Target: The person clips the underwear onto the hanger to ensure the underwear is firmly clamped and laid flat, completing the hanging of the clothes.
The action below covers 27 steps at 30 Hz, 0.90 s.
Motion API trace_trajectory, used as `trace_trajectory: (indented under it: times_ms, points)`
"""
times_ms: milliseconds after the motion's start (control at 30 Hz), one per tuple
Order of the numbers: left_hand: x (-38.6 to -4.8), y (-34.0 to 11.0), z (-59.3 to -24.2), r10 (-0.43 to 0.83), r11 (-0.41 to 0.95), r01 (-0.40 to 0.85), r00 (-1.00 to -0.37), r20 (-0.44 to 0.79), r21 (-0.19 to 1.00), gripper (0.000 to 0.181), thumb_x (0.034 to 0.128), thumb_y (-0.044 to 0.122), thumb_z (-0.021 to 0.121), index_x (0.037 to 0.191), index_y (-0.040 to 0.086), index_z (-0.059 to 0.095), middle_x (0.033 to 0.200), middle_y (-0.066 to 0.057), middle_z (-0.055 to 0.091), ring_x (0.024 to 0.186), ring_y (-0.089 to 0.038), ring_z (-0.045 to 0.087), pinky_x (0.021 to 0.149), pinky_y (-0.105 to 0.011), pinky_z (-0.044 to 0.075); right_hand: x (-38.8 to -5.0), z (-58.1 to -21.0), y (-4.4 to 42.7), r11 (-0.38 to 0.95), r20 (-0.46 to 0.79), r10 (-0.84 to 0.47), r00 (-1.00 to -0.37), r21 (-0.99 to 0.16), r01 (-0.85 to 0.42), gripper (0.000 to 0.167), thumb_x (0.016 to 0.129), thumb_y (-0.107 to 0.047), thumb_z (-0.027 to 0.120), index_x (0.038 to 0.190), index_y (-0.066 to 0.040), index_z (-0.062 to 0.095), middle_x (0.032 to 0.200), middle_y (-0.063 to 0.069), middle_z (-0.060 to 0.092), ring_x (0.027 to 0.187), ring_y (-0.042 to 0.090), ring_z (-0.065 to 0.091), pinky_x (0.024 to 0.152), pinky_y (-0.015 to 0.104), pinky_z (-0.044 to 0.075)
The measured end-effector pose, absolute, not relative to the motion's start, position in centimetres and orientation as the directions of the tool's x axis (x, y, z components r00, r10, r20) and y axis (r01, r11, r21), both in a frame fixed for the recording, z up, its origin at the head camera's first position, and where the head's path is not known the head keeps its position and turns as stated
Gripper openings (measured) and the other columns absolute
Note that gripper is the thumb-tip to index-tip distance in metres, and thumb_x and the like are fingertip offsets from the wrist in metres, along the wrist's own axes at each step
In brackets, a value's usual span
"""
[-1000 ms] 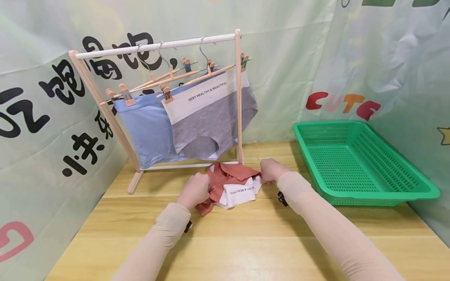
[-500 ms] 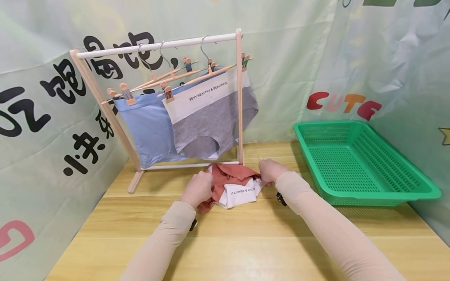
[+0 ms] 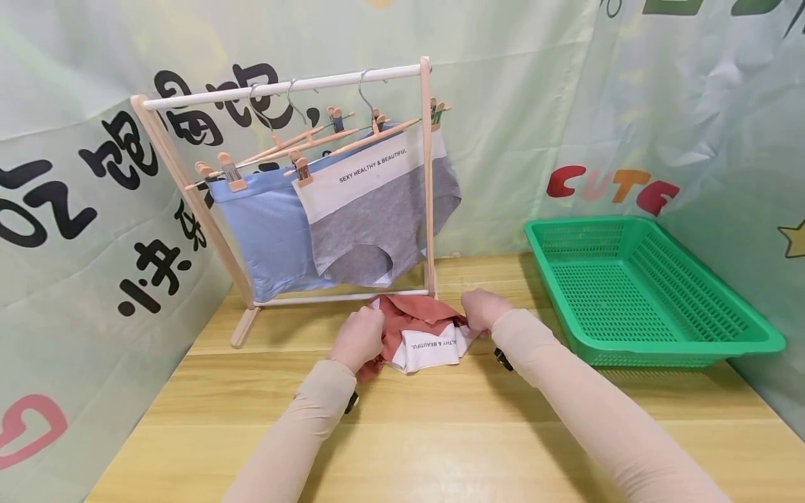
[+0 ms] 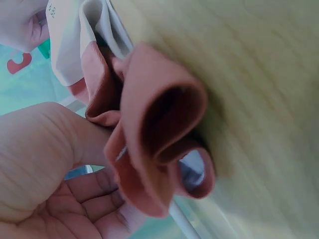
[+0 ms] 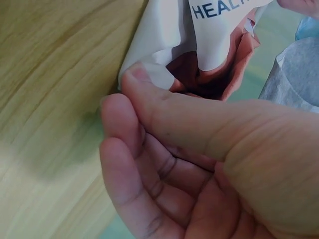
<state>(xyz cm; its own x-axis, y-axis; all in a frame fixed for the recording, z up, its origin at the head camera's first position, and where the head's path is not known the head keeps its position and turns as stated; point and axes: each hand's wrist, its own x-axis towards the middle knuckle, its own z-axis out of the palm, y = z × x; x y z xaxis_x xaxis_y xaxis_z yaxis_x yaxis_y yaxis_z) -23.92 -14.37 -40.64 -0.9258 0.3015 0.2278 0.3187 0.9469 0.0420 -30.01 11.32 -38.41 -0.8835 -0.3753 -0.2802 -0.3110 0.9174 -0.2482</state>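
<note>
Wood-grain tabletop (image 3: pixel 402 433), backed by pale green cloth (image 3: pixel 503 154) printed with black characters and colourful letters. Clock centre for all entries below: red garment.

Red garment (image 3: pixel 409 318): rust-red, crumpled, folded over on itself; white waistband (image 3: pixel 434 351) turned down across the near side, dark print including "& BEAUTIFUL", upside down in the head view; open, rolled folds at the left end. Lying on the tabletop, between both hands.

Left hand (image 3: pixel 360 339): at 9 o'clock, pinching red cloth between thumb and fingers, tips partly hidden by folds. Right hand (image 3: pixel 484 309): at 3 o'clock, pinching white cloth between thumb and forefinger, other fingers curled inward.

Green basket (image 3: pixel 685 348): at 3 o'clock, beyond the right hand; plastic, shallow, perforated walls and floor.

Clothes rack (image 3: pixel 342 79): between 10 and 11 o'clock; pale wood posts, white rails, three clip hangers (image 3: pixel 396 128). Hung from clips: blue piece (image 3: pixel 270 230) behind, white-banded grey briefs (image 3: pixel 371 223) in front. Lower rail just beside the red garment's far edge, contact unclear.

Beige sleeves (image 3: pixel 578 391): from 5 and 7 o'clock.
</note>
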Motion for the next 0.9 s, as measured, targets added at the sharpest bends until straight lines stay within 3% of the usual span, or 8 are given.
trace_trajectory:
  times_ms: [167,333,533,667,900]
  points:
    - [-24.1,-14.1,-40.9,0.324,0.94,0.339,-0.922,0.214,0.037,0.016,0.0794,-0.001,0.077,0.073,0.007,0.066,0.083,-0.017,0.074,0.079,-0.04,0.076,0.07,-0.052,0.062,-29.1,-38.0,12.0,0.919,-0.286,-0.38,-0.88,-0.225,-0.324,0.02,0.084,0.01,0.076,0.084,-0.003,0.06,0.086,0.014,0.069,0.056,0.017,0.066,0.048,0.022,0.049]
    - [-24.7,-13.9,-41.1,0.358,0.928,0.371,-0.918,0.171,0.045,0.026,0.0771,0.0,0.082,0.067,0.014,0.062,0.077,-0.009,0.072,0.075,-0.033,0.073,0.069,-0.045,0.06,-27.5,-37.5,12.7,0.927,-0.295,-0.374,-0.879,-0.151,-0.344,0.023,0.083,0.014,0.07,0.083,-0.005,0.057,0.093,0.015,0.068,0.056,0.017,0.06,0.049,0.023,0.048]
    - [-26.0,-13.1,-40.7,0.387,0.91,0.396,-0.918,0.092,0.121,0.026,0.0753,-0.007,0.075,0.072,0.016,0.064,0.078,-0.004,0.069,0.076,-0.025,0.068,0.071,-0.04,0.057,-25.1,-36.8,13.5,0.916,-0.298,-0.386,-0.873,-0.012,-0.401,0.03,0.076,0.01,0.077,0.071,-0.011,0.055,0.082,0.008,0.064,0.066,0.018,0.054,0.056,0.027,0.046]
    - [-27.0,-11.1,-39.6,0.478,0.864,0.493,-0.867,0.14,0.102,0.023,0.081,-0.006,0.073,0.088,0.015,0.067,0.085,-0.005,0.072,0.085,-0.025,0.071,0.077,-0.041,0.06,-23.8,-36.5,14.0,0.914,-0.317,-0.367,-0.875,0.053,-0.403,0.03,0.07,0.005,0.082,0.072,-0.011,0.057,0.077,0.005,0.06,0.071,0.02,0.051,0.061,0.032,0.047]
    - [-29.3,-6.2,-37.1,0.629,0.762,0.645,-0.717,0.3,-0.056,0.013,0.0926,-0.001,0.069,0.098,0.011,0.064,0.093,-0.009,0.071,0.091,-0.031,0.074,0.078,-0.044,0.062,-22.1,-36.4,14.6,0.91,-0.324,-0.351,-0.879,0.104,-0.402,0.033,0.064,0.002,0.091,0.074,-0.013,0.063,0.078,0.004,0.066,0.073,0.019,0.056,0.066,0.043,0.059]
